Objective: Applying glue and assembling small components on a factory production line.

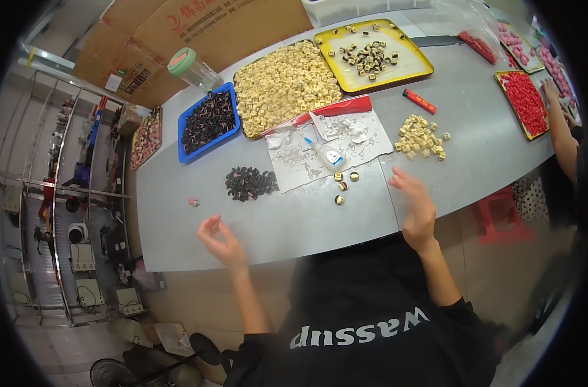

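Above the table's near edge, my left hand (222, 244) hangs with fingers loosely bent and apart, and nothing shows in it. Closest to it is a pile of small black curved pieces (250, 184). My right hand (415, 209), slightly blurred, is raised with its fingers stretched out and holds nothing I can see. Just beyond it lies a pile of small cream cube-shaped pieces (421, 137). Between the hands are several cream-and-black assembled pieces (343, 186). Behind these, a glue bottle (330, 157) lies on a white sheet (294, 169) with crumpled tissue and scraps.
Farther back stand a blue tray (181, 147) of black pieces, a tray of cream cubes (284, 80) and a yellow tray (413, 72) with assembled pieces. A red tube (419, 101) and green-lidded jar (194, 69) are there too. Another person's arm (560, 129) reaches by a red-filled tray (524, 100).
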{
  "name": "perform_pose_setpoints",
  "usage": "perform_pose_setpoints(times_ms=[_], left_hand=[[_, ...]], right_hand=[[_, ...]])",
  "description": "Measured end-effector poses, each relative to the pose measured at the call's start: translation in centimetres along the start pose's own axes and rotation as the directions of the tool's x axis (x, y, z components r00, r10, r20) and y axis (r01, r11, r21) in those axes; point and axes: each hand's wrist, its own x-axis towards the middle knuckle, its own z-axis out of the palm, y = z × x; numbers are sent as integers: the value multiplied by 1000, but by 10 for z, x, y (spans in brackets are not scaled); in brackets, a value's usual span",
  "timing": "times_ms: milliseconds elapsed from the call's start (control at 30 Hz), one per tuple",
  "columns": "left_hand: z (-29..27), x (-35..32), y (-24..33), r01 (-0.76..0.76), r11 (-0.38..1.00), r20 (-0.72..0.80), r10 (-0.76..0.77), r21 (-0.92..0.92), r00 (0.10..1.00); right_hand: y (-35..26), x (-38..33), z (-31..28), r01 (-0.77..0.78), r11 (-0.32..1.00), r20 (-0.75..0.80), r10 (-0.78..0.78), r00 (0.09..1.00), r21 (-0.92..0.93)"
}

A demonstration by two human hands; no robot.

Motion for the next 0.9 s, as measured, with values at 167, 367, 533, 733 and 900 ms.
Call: perform_pose_setpoints(times_ms=[167, 367, 533, 733, 900], left_hand=[[-7, -16, -1, -58, 995, -53, 62, 84, 997], [-7, -15, -5, -202, 912, 118, 170, 357, 978], [-5, -11, 6, -266, 831, 269, 147, 488, 952], [-8, -11, 8, -248, 821, 367, 50, 515, 929], [-9, -12, 5, -209, 860, 371, 25, 466, 928]], right_hand=[[7, -5, 2, 115, 979, -149, -141, 979, -171], [7, -12, 6, 166, 968, -33, -175, 984, -187], [3, -12, 6, 198, 956, -74, -218, 973, -215], [1, -15, 8, 196, 937, -92, -231, 969, -288], [-1, -19, 11, 124, 948, -179, -182, 967, -295]])
